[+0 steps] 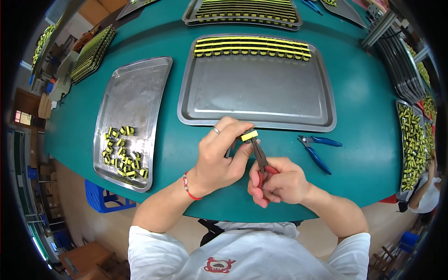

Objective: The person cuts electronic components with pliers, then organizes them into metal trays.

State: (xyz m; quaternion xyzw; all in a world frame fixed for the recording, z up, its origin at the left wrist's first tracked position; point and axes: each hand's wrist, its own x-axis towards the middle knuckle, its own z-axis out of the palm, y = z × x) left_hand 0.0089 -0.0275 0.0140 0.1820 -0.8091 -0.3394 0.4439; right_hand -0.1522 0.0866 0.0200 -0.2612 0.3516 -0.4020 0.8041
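My left hand (215, 156) pinches a small transformer (249, 136) with a yellow-taped top and black body, just off the near edge of the middle tray. In my right hand (285, 181) are needle-nose pliers (259, 155) with red handles, their jaws pointing up at the transformer. The tips meet its near side; my fingers and the jaws hide which part they touch. Right of my hands, blue-handled cutters (319, 159) lie spread on the green table.
The middle metal tray (256, 88) carries rows of transformers (252, 48) along its far side. A left tray (137, 93) has loose transformers (122, 156) at its near end. Another filled tray (242, 18) stands beyond. A heaped tray (413, 149) sits far right, near another person (427, 193).
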